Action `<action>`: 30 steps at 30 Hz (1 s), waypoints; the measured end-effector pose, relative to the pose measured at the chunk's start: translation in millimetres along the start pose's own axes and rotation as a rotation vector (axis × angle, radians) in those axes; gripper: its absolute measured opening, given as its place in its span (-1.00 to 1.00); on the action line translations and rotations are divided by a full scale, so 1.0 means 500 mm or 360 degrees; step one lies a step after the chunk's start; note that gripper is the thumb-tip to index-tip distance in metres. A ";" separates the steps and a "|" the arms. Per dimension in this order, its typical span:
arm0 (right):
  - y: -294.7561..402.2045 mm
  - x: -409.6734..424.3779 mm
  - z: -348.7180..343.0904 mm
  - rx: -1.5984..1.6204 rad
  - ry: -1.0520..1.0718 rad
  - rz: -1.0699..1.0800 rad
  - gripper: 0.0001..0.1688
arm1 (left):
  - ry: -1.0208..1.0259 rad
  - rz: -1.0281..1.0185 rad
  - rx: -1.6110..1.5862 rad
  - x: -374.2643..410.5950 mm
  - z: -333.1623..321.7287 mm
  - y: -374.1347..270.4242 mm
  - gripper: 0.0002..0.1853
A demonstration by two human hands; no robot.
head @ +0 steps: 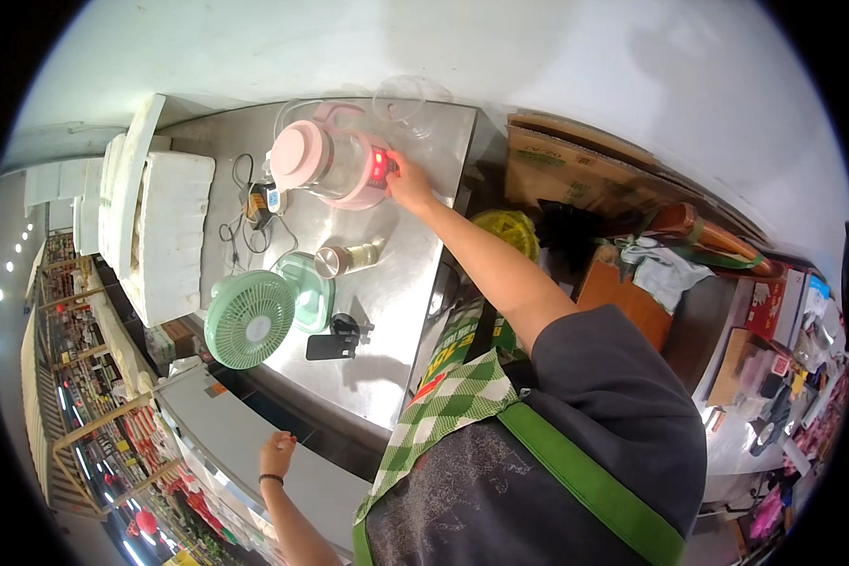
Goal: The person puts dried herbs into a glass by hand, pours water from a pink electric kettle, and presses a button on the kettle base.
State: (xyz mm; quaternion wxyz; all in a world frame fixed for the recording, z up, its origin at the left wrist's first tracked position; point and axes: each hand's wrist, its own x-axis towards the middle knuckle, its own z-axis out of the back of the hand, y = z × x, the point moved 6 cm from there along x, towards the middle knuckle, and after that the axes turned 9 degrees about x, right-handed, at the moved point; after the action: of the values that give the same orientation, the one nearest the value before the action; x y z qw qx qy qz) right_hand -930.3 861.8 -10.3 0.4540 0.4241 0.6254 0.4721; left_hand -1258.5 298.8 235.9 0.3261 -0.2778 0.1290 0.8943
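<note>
A pink electric kettle (320, 159) with a glass jug stands on a stainless steel table (389, 339). My right hand (408, 182) reaches to its base, fingertips at the control panel (379, 164), which glows red. That hand grasps nothing. Lower down, away from the table, my left hand (277, 454) hangs with its fingers curled in; no object shows in it. A clear glass bowl or lid (407, 106) lies by the wall beside the kettle. Nearer to me is a glass bottle (347, 260) with a metallic-looking lid.
A green fan (250, 320), a green-lidded container (311, 283), a black device on a stand (332, 347) and cables with an adapter (258, 209) share the table. White foam boxes (173, 226) line its left end. Flattened cardboard boxes (566, 163) lean at the wall.
</note>
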 end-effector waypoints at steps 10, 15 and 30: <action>-0.010 -0.002 -0.005 -0.0049 -0.0075 0.0100 -0.33 | 0.0033 0.0121 -0.0031 -0.020 -0.045 0.020 -0.71; -0.003 -0.006 -0.007 -0.0081 -0.0080 0.0075 -0.34 | 0.0039 0.0135 -0.0060 -0.026 -0.052 0.016 -0.70; 0.003 -0.014 -0.007 -0.0062 -0.0074 0.0019 -0.37 | 0.0033 0.0012 -0.0095 -0.022 -0.079 0.047 -0.72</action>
State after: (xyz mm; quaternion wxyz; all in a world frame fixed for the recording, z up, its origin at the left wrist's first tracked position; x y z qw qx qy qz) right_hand -932.2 854.7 -7.2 0.4736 0.4299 0.6029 0.4769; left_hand -1250.5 258.9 211.4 0.3130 -0.2962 0.1067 0.8960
